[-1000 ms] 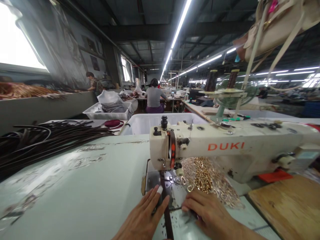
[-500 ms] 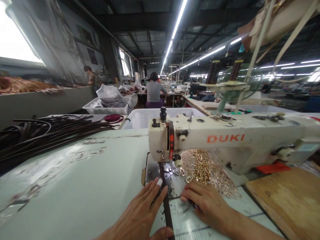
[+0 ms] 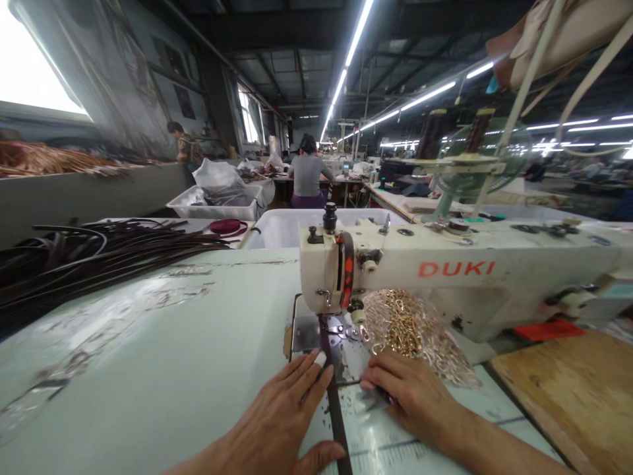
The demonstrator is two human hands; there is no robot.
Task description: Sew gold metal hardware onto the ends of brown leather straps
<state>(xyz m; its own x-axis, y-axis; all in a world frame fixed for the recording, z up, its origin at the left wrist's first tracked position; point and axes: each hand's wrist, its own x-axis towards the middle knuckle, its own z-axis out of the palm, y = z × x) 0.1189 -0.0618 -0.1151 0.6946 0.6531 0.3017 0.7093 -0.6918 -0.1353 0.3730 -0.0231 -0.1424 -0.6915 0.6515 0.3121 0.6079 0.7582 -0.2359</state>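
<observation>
1. Dark strip: on counter, running beneath sewing machine head.
2. Left hand: fingers extended, nearly flat, at strip's edge; nothing gripped.
3. Right hand: fingers curled around small object, mostly hidden.

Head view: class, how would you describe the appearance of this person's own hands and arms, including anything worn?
The left hand and right hand are gloveless, and both visible forearms show no sleeve, watch or bracelet. A small white wrapping, its material unclear, covers the tip of one of the left fingers.
</observation>
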